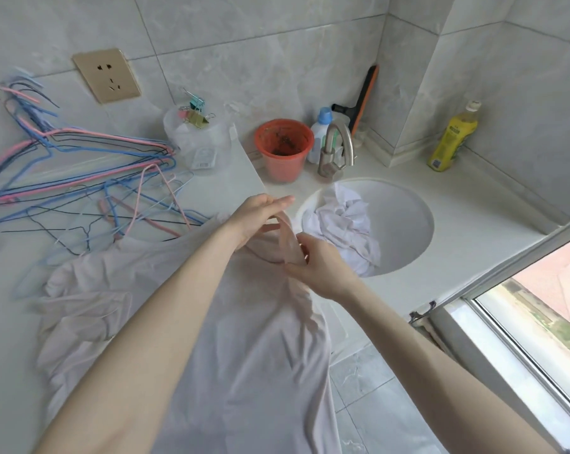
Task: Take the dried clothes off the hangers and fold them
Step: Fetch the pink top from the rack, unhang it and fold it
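Pale top (260, 355) drapes white counter (457, 208); right grip (319, 267) pinches strap (288, 240), left grip (257, 217) apart.

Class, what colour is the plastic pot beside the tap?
The pot is orange-red, shown best in the head view.

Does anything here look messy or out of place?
Yes. Crumpled white clothes sit in the sink basin, an odd spot for dried laundry. The wire hangers lie in a tangled heap on the counter, and the orange pot by the tap has dirt inside.
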